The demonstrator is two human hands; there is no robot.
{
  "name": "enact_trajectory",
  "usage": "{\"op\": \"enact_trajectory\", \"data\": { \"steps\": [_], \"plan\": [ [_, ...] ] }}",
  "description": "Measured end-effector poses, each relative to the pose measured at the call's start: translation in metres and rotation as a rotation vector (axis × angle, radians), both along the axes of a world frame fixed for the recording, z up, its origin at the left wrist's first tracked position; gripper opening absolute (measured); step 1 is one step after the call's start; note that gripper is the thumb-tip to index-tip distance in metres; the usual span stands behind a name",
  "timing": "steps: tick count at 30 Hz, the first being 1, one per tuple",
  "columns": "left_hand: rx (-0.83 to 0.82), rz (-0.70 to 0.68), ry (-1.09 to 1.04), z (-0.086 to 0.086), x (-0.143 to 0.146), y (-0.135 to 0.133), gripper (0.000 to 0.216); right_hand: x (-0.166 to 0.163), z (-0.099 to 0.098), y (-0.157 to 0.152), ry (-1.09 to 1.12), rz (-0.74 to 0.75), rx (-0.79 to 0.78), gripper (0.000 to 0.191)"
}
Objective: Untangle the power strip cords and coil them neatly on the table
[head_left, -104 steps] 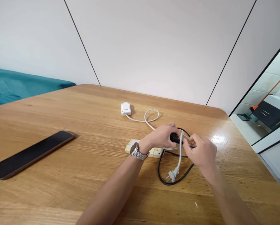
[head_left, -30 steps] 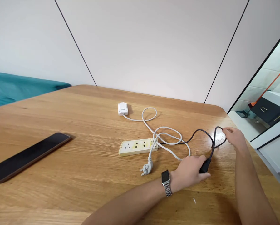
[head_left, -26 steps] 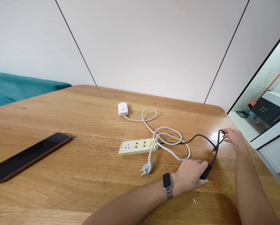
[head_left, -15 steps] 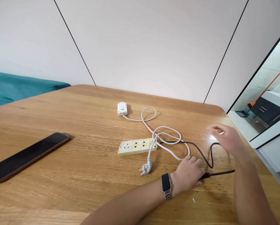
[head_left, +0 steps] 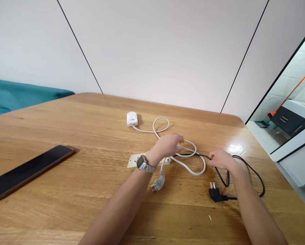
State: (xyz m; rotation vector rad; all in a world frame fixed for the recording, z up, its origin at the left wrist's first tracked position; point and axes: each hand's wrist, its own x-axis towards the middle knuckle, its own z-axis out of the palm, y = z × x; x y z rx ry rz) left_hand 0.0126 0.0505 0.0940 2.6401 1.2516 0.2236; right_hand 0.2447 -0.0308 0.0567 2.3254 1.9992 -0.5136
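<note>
A cream power strip (head_left: 133, 160) lies mid-table, partly hidden by my left wrist. Its white cord (head_left: 193, 170) loops to the right, and the white plug (head_left: 157, 183) rests near the front. My left hand (head_left: 169, 144), wearing a metal watch, hovers over the strip's right end and pinches the white cord loop. My right hand (head_left: 220, 159) is closed on the black cord (head_left: 254, 172) where it meets the white loop. The black plug (head_left: 215, 194) lies free on the wooden table (head_left: 65, 190), prongs up.
A dark phone (head_left: 27, 172) lies flat at the left. A small white adapter (head_left: 132, 119) with its own thin white cable (head_left: 161, 124) sits at the back. The table's right edge drops off beside a white ledge (head_left: 292, 149). A teal cushion (head_left: 19, 98) is beyond the left edge.
My left hand let go of the black plug, which now lies on the table, and moved up-left to the white cord. My right hand came in leftward and closed on the black cord.
</note>
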Motion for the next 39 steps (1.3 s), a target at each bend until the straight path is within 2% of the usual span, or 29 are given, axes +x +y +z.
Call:
{"op": "enact_trajectory", "data": {
  "steps": [3,5,10,14,16,18,22,24,29,32,35,37,39],
  "plan": [
    [-0.096,0.086,0.169,-0.004,-0.023,0.021,0.031,0.005,-0.002,0.004,0.036,0.024,0.041,0.014],
    [-0.120,0.115,0.196,-0.010,-0.029,0.028,0.038,0.008,-0.002,0.005,0.061,0.032,0.079,0.018],
    [-0.117,0.147,0.177,-0.021,-0.018,0.027,0.039,0.012,-0.004,0.006,0.089,0.016,0.126,0.021],
    [-0.082,0.181,0.099,-0.015,-0.014,0.024,0.037,0.008,-0.004,0.004,0.079,-0.051,0.199,0.019],
    [-0.126,0.148,-0.023,-0.009,-0.015,0.022,0.033,0.001,0.001,0.001,0.091,-0.078,0.310,0.022],
    [-0.278,0.110,-0.220,-0.003,-0.018,0.019,0.029,-0.010,0.007,-0.003,0.180,-0.040,0.390,0.024],
    [-0.650,0.102,-0.703,0.006,-0.019,0.012,0.027,-0.032,0.016,-0.011,0.385,0.118,0.376,0.023],
    [-0.794,0.131,-0.949,0.009,-0.016,0.011,0.021,-0.036,0.018,-0.012,0.355,0.129,0.349,0.021],
    [-1.047,0.278,-1.418,0.014,-0.007,0.011,0.012,-0.024,0.005,-0.004,0.120,0.011,0.395,0.025],
    [-1.147,0.278,-1.519,0.020,-0.004,0.007,0.015,-0.012,-0.006,0.002,0.103,0.012,0.352,0.024],
    [-1.203,0.196,-1.543,0.027,-0.003,-0.002,0.019,-0.007,-0.010,0.006,0.160,0.004,0.356,0.022],
    [-1.238,0.118,-1.555,0.031,-0.002,-0.009,0.025,-0.008,-0.008,0.005,0.251,0.019,0.404,0.029],
    [-1.281,0.047,-1.587,0.033,0.001,-0.016,0.031,-0.013,-0.002,0.002,0.375,0.064,0.487,0.045]
  ]
}}
